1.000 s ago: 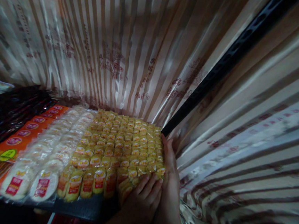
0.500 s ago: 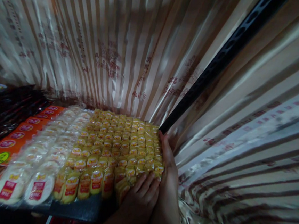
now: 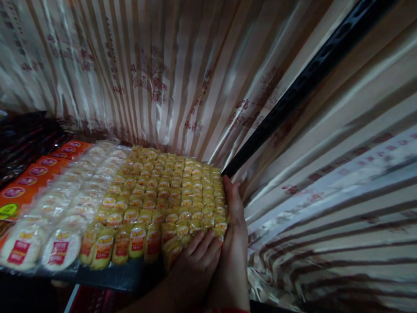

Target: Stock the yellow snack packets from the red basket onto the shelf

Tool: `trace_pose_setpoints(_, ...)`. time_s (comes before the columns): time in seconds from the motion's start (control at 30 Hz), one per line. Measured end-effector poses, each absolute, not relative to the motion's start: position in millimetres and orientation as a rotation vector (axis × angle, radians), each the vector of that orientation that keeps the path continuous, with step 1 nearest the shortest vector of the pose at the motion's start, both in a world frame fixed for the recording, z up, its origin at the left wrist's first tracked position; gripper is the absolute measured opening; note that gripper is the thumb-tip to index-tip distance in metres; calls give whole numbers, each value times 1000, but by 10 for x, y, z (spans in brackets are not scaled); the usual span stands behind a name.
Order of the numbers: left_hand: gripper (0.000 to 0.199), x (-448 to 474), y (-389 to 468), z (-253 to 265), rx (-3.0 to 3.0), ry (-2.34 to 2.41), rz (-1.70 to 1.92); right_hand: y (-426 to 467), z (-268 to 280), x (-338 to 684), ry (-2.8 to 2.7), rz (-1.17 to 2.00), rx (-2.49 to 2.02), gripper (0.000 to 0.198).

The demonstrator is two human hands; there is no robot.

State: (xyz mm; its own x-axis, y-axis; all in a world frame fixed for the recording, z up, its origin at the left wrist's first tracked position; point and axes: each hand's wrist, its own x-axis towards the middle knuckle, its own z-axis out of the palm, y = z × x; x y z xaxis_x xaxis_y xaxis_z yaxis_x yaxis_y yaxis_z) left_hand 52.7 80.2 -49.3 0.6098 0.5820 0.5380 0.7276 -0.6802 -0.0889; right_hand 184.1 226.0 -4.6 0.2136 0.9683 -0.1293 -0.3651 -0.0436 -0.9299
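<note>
Rows of small yellow-wrapped snack packets (image 3: 161, 191) stand tightly packed on a dark shelf (image 3: 110, 278). My left hand (image 3: 198, 255) lies over the front right corner of these rows, fingers stretched out against the packets. Along their right side, my right hand (image 3: 236, 217) is held flat, its fingers reaching toward the back corner by a black post. Neither hand is wrapped round a packet. The right palm side is turned to the packets and partly hidden. Clear-wrapped round white crackers (image 3: 60, 250) stand in two rows to the left.
An orange package of brown sticks (image 3: 19, 193) and dark glossy packs (image 3: 7, 158) lie farther left. Striped printed sheeting (image 3: 158, 64) hangs behind and on the right. A slanted black perforated post (image 3: 294, 93) rises from the back right corner.
The shelf and both hands appear slightly higher in view. Both hands stay against the yellow packets, which keep their arrangement. More of the right sleeve shows.
</note>
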Motion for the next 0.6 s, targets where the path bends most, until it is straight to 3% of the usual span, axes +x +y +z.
trace_pose_setpoints(0.3, 45, 517, 791, -546, -2537, -1058, -685, 2105, 50, 1878, -651, 1259, -1186, 56)
trace_pose_setpoints(0.6, 44, 527, 792, -552, -2507, -1050, -817, 1824, -172, 1801, -692, 1220, -1128, 67)
